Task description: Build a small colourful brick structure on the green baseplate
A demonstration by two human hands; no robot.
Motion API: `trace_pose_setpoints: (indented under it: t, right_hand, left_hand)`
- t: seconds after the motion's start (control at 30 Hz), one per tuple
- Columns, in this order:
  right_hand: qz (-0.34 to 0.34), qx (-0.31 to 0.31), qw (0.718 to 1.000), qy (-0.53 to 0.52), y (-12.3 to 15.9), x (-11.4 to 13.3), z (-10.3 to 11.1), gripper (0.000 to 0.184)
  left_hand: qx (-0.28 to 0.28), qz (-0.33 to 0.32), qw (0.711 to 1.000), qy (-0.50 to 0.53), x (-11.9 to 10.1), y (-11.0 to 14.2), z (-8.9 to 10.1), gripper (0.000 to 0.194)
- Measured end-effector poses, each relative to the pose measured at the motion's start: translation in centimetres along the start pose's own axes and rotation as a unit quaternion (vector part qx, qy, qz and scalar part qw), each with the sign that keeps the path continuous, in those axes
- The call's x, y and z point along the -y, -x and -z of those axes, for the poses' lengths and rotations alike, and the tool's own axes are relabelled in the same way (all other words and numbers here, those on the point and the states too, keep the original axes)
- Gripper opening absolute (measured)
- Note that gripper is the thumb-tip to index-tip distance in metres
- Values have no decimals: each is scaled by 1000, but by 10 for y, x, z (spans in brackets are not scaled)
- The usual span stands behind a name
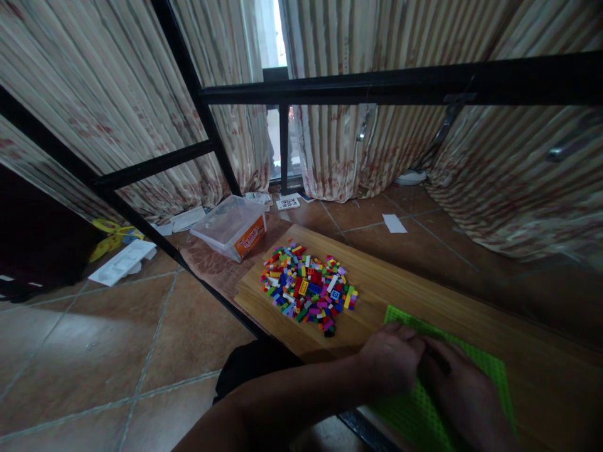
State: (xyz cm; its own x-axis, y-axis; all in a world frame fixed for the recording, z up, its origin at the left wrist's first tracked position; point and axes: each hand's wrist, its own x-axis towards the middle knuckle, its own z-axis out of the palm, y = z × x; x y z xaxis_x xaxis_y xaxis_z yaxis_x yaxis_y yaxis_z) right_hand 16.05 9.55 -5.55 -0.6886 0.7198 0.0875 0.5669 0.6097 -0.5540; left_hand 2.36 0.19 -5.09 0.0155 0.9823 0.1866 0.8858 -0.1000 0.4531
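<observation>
Both hands meet over the green studded baseplate (490, 364), which lies on the wooden board at the lower right. My left hand (393, 358) is closed, its fingers curled together above the plate's left part. Against its fingertips comes my right hand (464, 392), also closed, with its fingers bent inward. Anything they grip is hidden by the fingers and the dim light. To the left of the hands, a spread pile of small coloured toy bricks (308, 285) lies loose on the board.
The wooden board (367, 263) rests along a dark metal frame (330, 91). Behind the bricks stands a clear plastic box (230, 226) with an orange label. White packaging (122, 262) and a paper (394, 223) lie on the tiled floor. Striped curtains (325, 144) hang beyond.
</observation>
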Motion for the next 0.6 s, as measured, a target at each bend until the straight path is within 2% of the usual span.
trace_pose_setpoints:
  t: [0.27, 0.37, 0.43, 0.53, 0.6]
  right_hand:
    - [20, -5, 999, 26, 1, -4, -1, 40]
    - [28, -3, 999, 25, 1, -7, -2, 38]
    - [35, -2, 999, 20, 1, -9, -2, 36]
    - [37, -7, 999, 11, 2, -8, -3, 36]
    - [32, -8, 999, 6, 2, -5, -2, 37]
  left_hand:
    - [-1, 13, 1000, 7, -3, 0, 1, 31]
    - [-15, 28, 999, 7, -5, -3, 8, 30]
    - [-33, 48, 998, 0, 1, -5, 24, 30]
    - [-61, 68, 996, -10, 24, 0, 69, 32]
    - [-19, 74, 997, 15, 48, 10, 106, 31]
